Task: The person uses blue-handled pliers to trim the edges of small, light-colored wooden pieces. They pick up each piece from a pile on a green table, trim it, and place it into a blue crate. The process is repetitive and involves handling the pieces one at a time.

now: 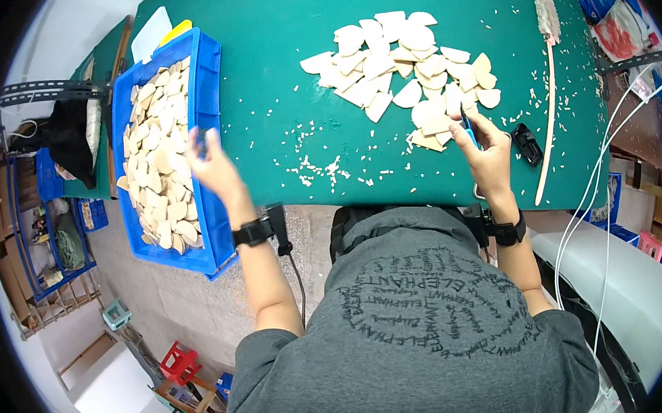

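Observation:
My left hand (215, 168) is over the right wall of a blue plastic crate (204, 92). Motion smears its fingers, so whether they hold anything is unclear. Inside the crate lie many flat, cream-coloured pieces (154, 153) with rounded or straight edges. A slim blue-handled tool with a dark tip (469, 129) is gripped in my right hand (490, 153), beside the lower right end of a loose pile of similar cream pieces (367, 70) on the green table. The tool's exact kind is hard to make out.
Small pale scraps (332, 168) are strewn over the green tabletop (272, 26). At the right lie a black object (526, 144) and a long-handled brush (551, 76). White cables (596, 157) hang past the table's right edge. A red stool (180, 363) stands on the floor, lower left.

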`<act>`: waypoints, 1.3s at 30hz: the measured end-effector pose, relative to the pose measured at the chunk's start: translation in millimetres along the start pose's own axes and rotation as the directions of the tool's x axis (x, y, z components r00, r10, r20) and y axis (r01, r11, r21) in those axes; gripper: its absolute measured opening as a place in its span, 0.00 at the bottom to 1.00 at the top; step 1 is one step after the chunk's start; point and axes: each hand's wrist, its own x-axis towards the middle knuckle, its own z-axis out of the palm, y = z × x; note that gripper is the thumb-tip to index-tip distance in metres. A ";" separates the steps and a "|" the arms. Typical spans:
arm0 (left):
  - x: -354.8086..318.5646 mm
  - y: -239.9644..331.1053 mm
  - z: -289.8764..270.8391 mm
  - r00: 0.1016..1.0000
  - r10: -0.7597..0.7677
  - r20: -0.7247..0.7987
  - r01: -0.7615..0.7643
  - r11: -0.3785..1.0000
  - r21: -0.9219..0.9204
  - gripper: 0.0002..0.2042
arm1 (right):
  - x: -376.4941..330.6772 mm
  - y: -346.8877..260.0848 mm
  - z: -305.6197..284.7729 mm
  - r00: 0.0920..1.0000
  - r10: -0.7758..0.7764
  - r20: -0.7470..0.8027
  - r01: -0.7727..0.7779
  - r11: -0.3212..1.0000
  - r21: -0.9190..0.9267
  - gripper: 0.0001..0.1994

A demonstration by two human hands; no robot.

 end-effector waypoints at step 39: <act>-129.3 133.8 52.8 0.495 0.070 0.866 0.532 0.764 -0.365 0.16 | -0.4 -34.1 14.9 0.965 -0.205 0.162 0.229 0.963 -0.144 0.17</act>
